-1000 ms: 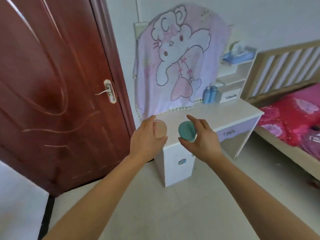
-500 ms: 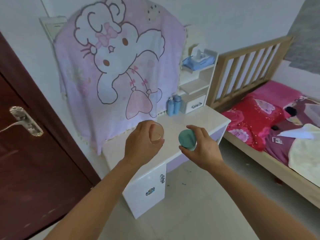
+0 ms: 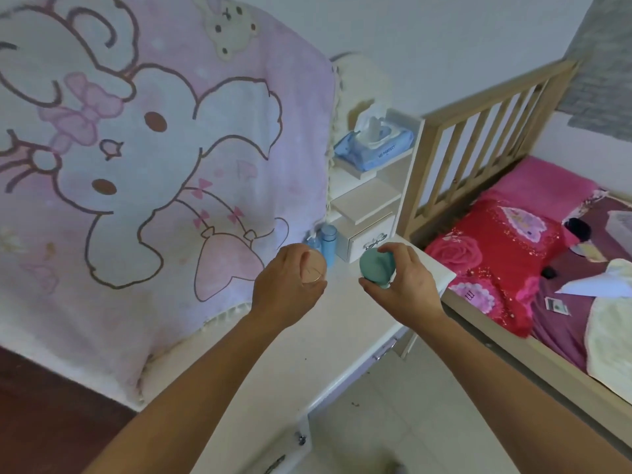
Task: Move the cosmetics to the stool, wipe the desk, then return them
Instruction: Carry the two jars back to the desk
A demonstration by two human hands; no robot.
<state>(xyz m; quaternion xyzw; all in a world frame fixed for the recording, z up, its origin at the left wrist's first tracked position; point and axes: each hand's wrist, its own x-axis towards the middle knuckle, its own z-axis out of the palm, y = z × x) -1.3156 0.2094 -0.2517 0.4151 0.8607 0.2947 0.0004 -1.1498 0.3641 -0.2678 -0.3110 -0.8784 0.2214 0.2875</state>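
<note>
Soft, even daylight, fairly bright; only faint shadows on desk [image 3: 328,340]; wide-angle lens bowing bed rail [image 3: 478,131] right of desk; blanket [image 3: 171,165] left of desk slightly smeared; mild blur throughout

We are seeing a lilac cloth [image 3: 171,213] printed with a white cartoon rabbit, a round teal jar [image 3: 375,268], a peach-pink round jar [image 3: 315,269], a white wooden desk [image 3: 321,340] and a red rose-patterned bedspread [image 3: 496,258].

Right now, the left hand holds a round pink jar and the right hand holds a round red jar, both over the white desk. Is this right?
Not quite. The head view shows the right hand holding a round teal jar, not a red one. The rest stands: the left hand holds the round pink jar, and both are over the white desk.
</note>
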